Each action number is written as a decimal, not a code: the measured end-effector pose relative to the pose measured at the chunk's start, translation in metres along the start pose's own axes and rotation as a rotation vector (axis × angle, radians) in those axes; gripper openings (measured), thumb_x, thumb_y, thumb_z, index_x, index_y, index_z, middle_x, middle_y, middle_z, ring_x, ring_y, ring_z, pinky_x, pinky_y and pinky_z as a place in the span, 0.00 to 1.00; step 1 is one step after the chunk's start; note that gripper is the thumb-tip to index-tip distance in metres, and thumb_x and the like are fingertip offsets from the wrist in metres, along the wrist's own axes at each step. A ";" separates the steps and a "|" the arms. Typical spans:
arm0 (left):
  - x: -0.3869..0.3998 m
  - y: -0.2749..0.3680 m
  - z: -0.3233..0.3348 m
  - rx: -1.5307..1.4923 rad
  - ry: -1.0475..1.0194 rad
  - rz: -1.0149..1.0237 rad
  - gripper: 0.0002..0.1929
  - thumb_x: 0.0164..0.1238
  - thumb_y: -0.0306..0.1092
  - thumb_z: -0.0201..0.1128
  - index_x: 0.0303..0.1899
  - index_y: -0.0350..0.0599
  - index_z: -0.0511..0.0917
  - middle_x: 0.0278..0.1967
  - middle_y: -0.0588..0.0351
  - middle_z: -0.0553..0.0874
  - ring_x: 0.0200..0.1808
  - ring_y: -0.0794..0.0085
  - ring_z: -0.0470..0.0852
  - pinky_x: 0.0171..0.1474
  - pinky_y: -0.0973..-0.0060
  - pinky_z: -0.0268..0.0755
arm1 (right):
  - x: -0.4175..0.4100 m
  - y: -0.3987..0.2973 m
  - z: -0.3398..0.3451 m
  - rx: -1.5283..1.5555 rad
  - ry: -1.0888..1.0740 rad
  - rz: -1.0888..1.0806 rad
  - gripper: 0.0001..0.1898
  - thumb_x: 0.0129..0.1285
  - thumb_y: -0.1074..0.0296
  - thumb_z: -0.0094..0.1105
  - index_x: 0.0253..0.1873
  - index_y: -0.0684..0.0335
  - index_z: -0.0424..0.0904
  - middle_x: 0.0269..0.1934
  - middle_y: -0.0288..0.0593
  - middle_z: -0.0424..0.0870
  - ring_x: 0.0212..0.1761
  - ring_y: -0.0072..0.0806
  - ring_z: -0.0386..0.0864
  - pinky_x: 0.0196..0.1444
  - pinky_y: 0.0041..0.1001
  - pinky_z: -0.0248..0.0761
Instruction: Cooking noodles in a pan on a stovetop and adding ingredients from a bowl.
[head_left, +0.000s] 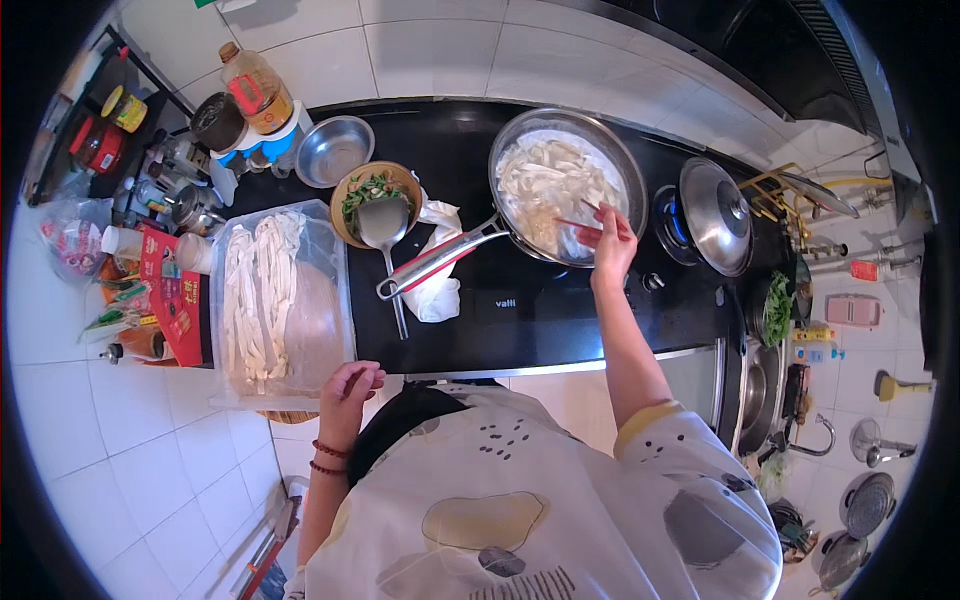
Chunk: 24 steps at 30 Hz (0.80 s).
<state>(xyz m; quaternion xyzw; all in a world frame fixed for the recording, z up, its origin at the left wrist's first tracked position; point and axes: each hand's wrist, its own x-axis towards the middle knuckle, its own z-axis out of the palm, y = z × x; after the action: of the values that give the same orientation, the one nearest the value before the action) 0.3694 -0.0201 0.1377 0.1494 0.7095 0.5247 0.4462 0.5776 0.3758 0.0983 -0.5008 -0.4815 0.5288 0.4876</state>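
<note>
My right hand grips a pair of red chopsticks, their tips over the noodles at the right of the pan. Wide flat noodles lie in whitish, foamy liquid inside a long-handled steel frying pan on the black hob. My left hand holds nothing; its fingers are loosely curled near the counter's front edge. Just beyond it is a clear plastic tray with long strips of uncooked noodles. A steel spatula rests across a brown bowl of chopped greens and meat.
The pan's handle juts over a white cloth. A lidded pot stands at right beside a burner with a blue flame. A steel bowl, an oil bottle and jars crowd the left. The sink is far right.
</note>
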 end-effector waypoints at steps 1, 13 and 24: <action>-0.001 0.001 0.000 0.008 0.011 -0.005 0.10 0.74 0.34 0.56 0.48 0.41 0.79 0.41 0.56 0.87 0.42 0.77 0.84 0.45 0.80 0.75 | 0.007 0.002 0.012 0.027 0.012 -0.009 0.16 0.74 0.62 0.50 0.52 0.71 0.79 0.39 0.49 0.83 0.25 0.35 0.85 0.26 0.27 0.80; -0.012 -0.011 -0.006 -0.047 0.093 -0.054 0.09 0.73 0.33 0.57 0.48 0.40 0.79 0.41 0.56 0.87 0.42 0.76 0.84 0.45 0.80 0.74 | 0.093 0.031 0.055 0.442 0.374 0.167 0.16 0.75 0.64 0.42 0.42 0.74 0.70 0.35 0.51 0.80 0.29 0.38 0.83 0.32 0.34 0.86; -0.001 0.003 -0.003 -0.030 0.007 -0.007 0.10 0.75 0.33 0.55 0.49 0.42 0.79 0.42 0.57 0.86 0.43 0.77 0.83 0.47 0.80 0.74 | 0.110 0.028 0.015 1.098 0.399 0.627 0.21 0.78 0.63 0.33 0.41 0.78 0.69 0.36 0.55 0.80 0.38 0.55 0.84 0.41 0.43 0.86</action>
<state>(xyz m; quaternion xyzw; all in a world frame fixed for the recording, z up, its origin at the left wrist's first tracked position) 0.3672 -0.0212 0.1409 0.1381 0.7037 0.5341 0.4477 0.5596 0.4837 0.0640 -0.3843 0.1261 0.7112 0.5749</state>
